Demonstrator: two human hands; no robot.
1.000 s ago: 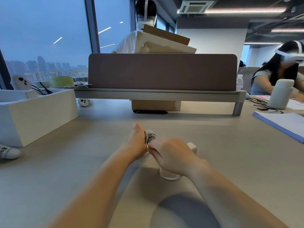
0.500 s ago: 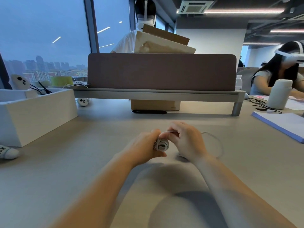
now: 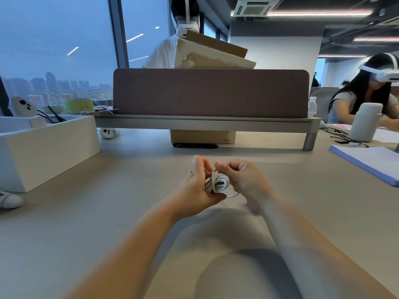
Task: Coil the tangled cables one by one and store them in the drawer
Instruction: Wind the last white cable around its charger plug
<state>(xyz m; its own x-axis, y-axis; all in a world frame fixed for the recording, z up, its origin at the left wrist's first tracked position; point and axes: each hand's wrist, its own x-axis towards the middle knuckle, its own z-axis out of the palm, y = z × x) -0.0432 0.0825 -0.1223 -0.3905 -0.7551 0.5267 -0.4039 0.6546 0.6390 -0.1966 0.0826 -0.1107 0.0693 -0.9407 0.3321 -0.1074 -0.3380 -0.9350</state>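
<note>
Gripping the white cable bundle [image 3: 217, 183] in the left hand [image 3: 197, 187], fingers curled round it, and pinching the wrap at its top with the right hand [image 3: 243, 180], all over the bench [image 3: 108, 212], well in front of the brown divider [image 3: 210, 92]. Best to hold the left grip snug to stop the loops springing, then tuck that short loose tail [image 3: 234, 195] under a wrap before stowing it.

I can read no text from here. A small mark on the cardboard box [image 3: 200, 136] is too tiny to decipher.
</note>
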